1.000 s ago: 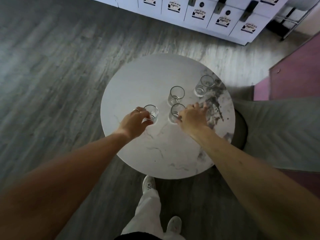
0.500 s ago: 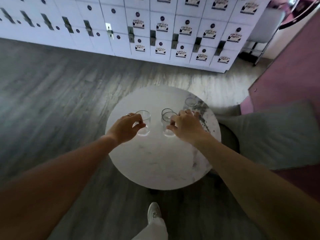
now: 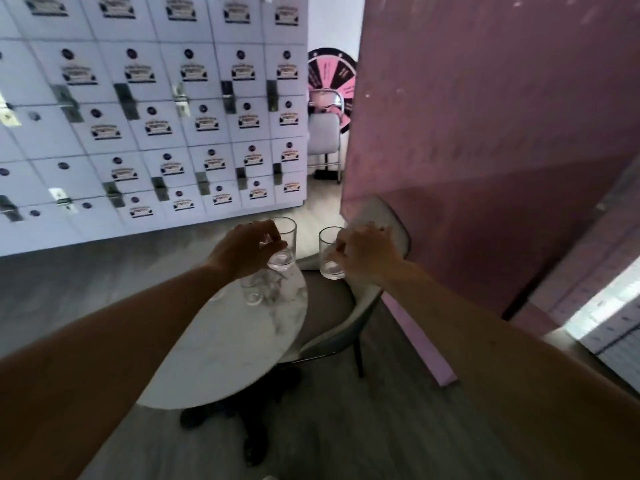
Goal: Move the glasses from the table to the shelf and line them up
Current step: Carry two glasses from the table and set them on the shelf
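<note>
Left hand (image 3: 247, 249) and right hand (image 3: 369, 252) each clamp one upright glass, left glass (image 3: 284, 245) and right glass (image 3: 330, 252), side by side above the far edge of the counter (image 3: 225, 344), where at least one blurred glass (image 3: 252, 292) remains; no shelf is identifiable.

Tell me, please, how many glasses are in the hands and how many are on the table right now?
Glasses held in hands: 2, one in the left hand and one in the right hand
Glasses on the round marble table: 1 clearly visible
Total: 3
</note>
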